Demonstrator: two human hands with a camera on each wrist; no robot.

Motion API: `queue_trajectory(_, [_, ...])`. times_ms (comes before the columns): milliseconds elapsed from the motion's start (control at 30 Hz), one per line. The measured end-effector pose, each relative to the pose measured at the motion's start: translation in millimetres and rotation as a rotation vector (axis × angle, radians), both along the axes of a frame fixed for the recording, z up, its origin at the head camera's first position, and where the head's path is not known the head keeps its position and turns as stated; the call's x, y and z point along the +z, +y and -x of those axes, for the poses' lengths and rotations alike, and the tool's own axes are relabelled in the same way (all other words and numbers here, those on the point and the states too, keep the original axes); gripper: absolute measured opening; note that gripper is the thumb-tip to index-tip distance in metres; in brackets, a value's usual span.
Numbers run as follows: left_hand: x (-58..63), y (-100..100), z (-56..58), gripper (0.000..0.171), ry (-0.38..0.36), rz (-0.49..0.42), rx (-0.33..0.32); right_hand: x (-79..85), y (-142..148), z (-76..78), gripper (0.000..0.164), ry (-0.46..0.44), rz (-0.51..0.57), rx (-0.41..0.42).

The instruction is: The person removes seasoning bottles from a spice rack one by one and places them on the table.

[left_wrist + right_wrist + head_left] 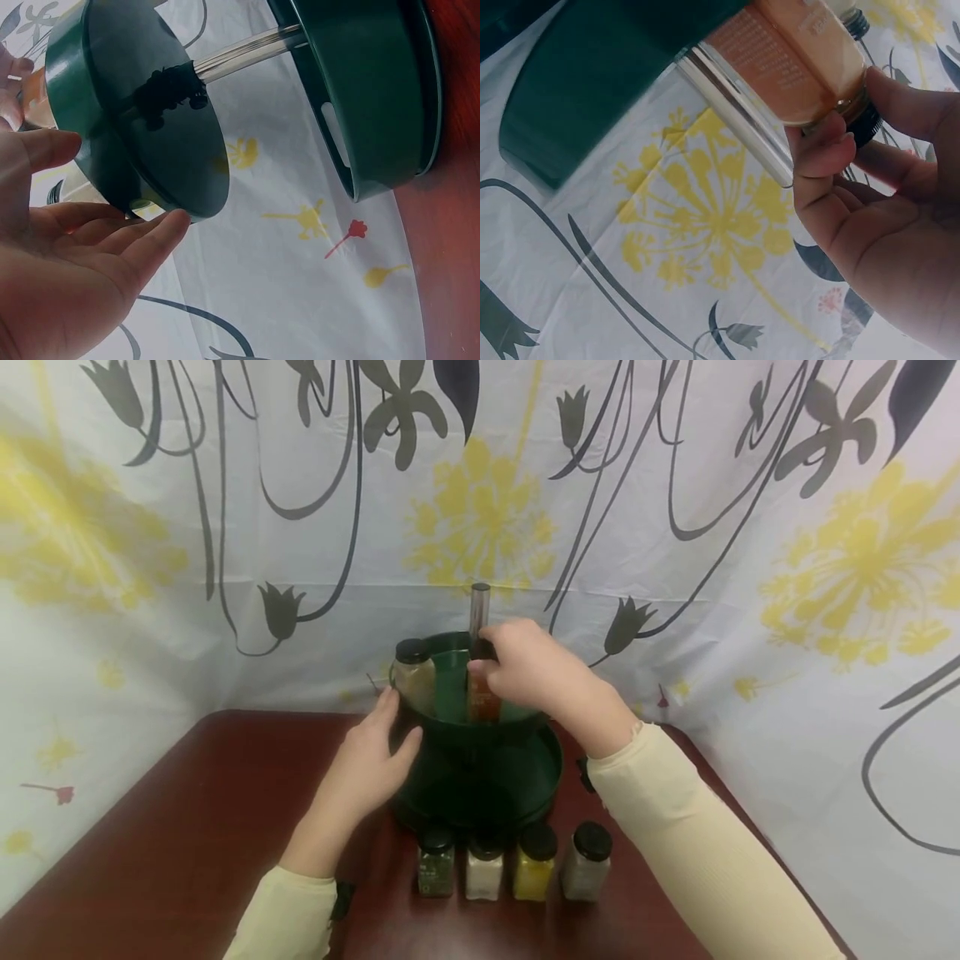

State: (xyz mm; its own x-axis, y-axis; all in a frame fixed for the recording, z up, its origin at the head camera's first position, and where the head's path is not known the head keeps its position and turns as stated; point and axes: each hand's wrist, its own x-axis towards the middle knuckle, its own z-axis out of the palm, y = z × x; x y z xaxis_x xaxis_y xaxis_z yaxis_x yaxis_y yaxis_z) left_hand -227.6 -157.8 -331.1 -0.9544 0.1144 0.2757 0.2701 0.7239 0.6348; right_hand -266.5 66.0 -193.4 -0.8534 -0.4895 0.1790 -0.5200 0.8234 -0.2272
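My right hand (534,664) pinches the black lid (865,124) of a square glass spice jar with orange-brown contents (483,700). This jar is at the upper tier of a dark green two-tier round rack (474,732), beside its metal pole (480,608). Another black-lidded jar with pale contents (416,687) stands at the left of that tier. My left hand (367,762), fingers mostly straight and thumb apart, touches the upper tier's left side. In the left wrist view, its fingertips (178,219) lie along the tier's lower edge.
In front of the lower tier (551,777), a row of black-lidded jars stands on the dark red table (247,810): green flakes (436,870), off-white (484,875), yellow (533,875) and greyish (585,875) contents. A flower-printed white curtain (300,552) hangs behind and at both sides.
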Motion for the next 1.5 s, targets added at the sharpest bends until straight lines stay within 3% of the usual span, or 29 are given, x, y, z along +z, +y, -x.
queue_trajectory(367, [1.6,-5.6,-2.6,0.074,0.002,0.023,0.009,15.7,-9.8,-16.1,0.058,0.110,0.051,0.020])
queue_trajectory(667, [-1.0,-9.4,2.3,0.068,0.095,0.081,-0.014,16.5,-18.5,-38.4,0.055,0.116,0.071,0.049])
queue_trajectory(900, [-3.0,-18.7,8.4,0.060,0.161,0.058,-0.034,-3.2,-30.3,-60.1,0.053,0.108,0.098,0.075])
queue_trajectory(1167, [0.8,-35.2,15.2,0.062,0.116,-0.043,-0.044,-32.8,-51.7,-77.1,0.054,0.009,0.099,0.117])
queue_trajectory(1333, [0.6,-43.1,19.1,0.062,0.068,-0.144,-0.051,-57.5,-65.7,-78.4,0.055,-0.064,0.027,0.128])
queue_trajectory(1500, [-2.6,-45.3,19.3,0.064,0.046,-0.232,-0.106,-84.0,-76.3,-78.3,0.052,-0.094,-0.025,0.157])
